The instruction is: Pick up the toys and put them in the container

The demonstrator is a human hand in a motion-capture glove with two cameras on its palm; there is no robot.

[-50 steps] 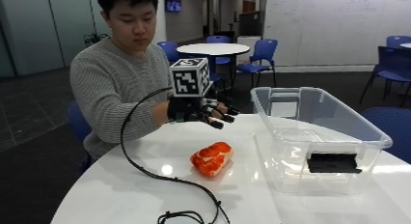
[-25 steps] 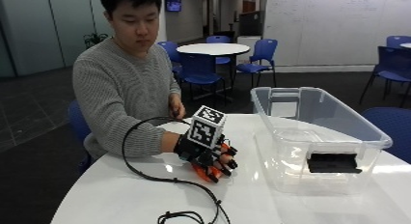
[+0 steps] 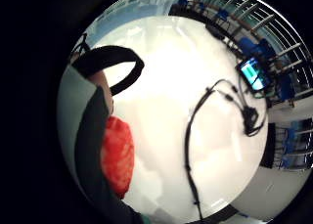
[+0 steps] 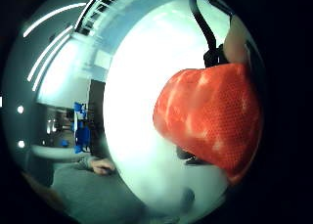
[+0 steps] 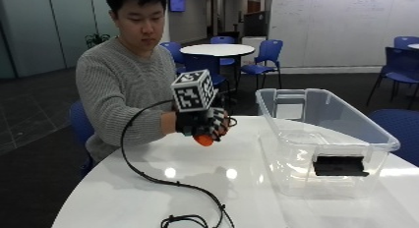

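My gloved right hand (image 5: 204, 125) is raised above the white table (image 5: 249, 188), left of the clear plastic container (image 5: 327, 139). Its fingers are curled round an orange-red toy (image 5: 205, 138), which pokes out below the fingers. The same mottled orange toy (image 4: 210, 121) fills much of the thumb side palm view, close against the palm. In the little finger side palm view the toy (image 3: 118, 155) shows beside the glove's strap, with the table top (image 3: 161, 116) below. The container holds no toy that I can see.
A black cable (image 5: 157, 179) loops from the hand across the table toward its front edge. The container has a black latch (image 5: 340, 165) on its near end. Blue chairs (image 5: 262, 56) and a round table stand behind.
The hand dropped onto the orange toy on the table, closed round it, and has now lifted it off the surface, up and slightly toward the container.
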